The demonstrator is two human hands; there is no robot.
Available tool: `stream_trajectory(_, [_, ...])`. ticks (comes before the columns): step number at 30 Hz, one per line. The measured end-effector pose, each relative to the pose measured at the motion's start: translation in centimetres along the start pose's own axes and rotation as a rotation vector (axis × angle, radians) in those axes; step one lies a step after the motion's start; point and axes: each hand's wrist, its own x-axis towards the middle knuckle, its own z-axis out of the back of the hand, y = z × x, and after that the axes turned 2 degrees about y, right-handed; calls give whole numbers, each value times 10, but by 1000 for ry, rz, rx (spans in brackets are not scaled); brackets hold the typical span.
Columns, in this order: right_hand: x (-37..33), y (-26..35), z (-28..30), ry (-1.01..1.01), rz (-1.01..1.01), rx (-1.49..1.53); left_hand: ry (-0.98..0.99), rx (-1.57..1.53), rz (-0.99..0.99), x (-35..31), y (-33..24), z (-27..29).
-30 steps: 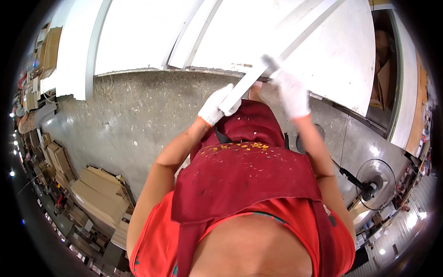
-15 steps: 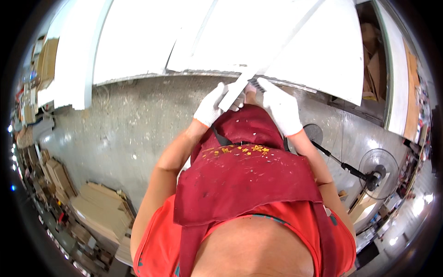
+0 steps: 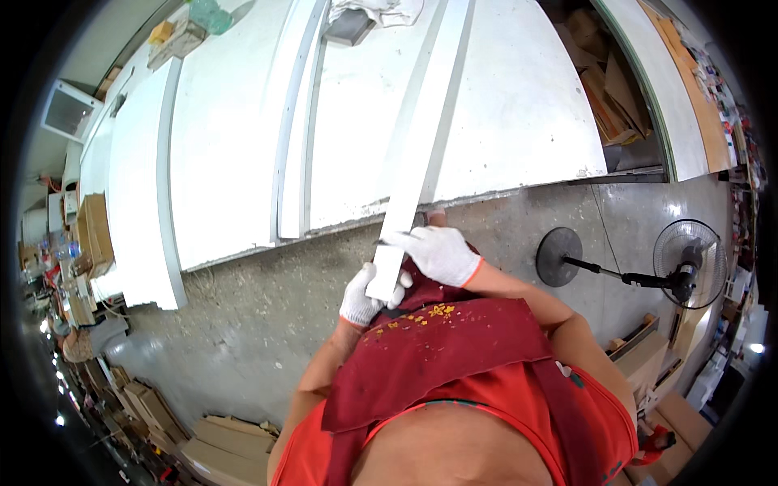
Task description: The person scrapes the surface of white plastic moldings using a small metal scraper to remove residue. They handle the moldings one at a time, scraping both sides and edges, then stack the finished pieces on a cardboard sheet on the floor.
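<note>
A long, narrow white strip [image 3: 403, 212] runs from my hands across the white worktable [image 3: 502, 138] to the far edge of the view. My left hand [image 3: 365, 297], in a white knit glove, grips the near end of the strip, fingers wrapped beneath it. Over the strip's right edge lies my gloved right hand [image 3: 442, 254], its fingers closed. A thin dark tip pokes out past those fingers on top of the strip; its kind is too small to tell. The strip's near end overhangs the table edge, above my dark red apron [image 3: 438, 364].
More white strips [image 3: 296, 121] lie left on the table, with a grey block [image 3: 350, 27] and white cloth [image 3: 389, 10] farther back. A standing fan [image 3: 689, 263] is at right. Flattened cardboard [image 3: 231, 449] lies lower left. An open bin [image 3: 616, 97] holds cardboard. Another person [image 3: 655, 441] shows lower right.
The view has swung, showing more of the table. The strip now points more straight away from me. My right hand has come over the strip; a dark ridged thing seen by it earlier is mostly hidden.
</note>
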Motion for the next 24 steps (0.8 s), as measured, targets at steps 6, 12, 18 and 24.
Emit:
stream_trajectory(6, [63,-59,14,24,-137,-121,-240,22,132,-15,5,19])
stream_trajectory(12, [174,-195,131,-117,-376,-284,-263,-144,146,-21,14,29])
stream_trajectory(18, [292,-366,214,-373,-571,-366,-472,-299,137,-32,20,26])
stream_trajectory(24, [324,-441,236,-608,-707,-276,-505,136,84,-27,-2,14])
